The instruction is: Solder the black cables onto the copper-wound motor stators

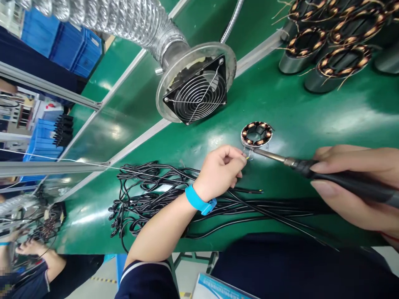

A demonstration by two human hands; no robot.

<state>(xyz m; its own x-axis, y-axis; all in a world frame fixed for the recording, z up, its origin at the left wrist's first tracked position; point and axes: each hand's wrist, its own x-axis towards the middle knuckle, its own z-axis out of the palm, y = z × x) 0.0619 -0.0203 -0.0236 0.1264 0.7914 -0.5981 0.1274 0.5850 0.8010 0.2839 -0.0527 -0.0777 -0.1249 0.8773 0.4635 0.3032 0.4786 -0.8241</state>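
My right hand (pixel 352 182) grips a soldering iron (pixel 302 167) by its black handle. The iron's metal tip reaches the near edge of a small stator (pixel 256 133) with copper windings, which sits on the green bench. Just left of the tip, my left hand (pixel 222 168) is closed in a pinch on a thin wire end with a bit of yellow showing (pixel 247 158). Whether tip and wire touch is too small to make out. Under my left forearm lies a pile of black cables (pixel 152 182), some stretching to the right.
A fume extractor fan (pixel 199 97) on a silver flexible duct (pixel 124 20) hangs beyond the stator. Several larger stators (pixel 324 79) with loose wire ends stand at the back right. A metal rail (pixel 137 139) crosses the bench. At far left a co-worker's hand (pixel 31 248) handles parts.
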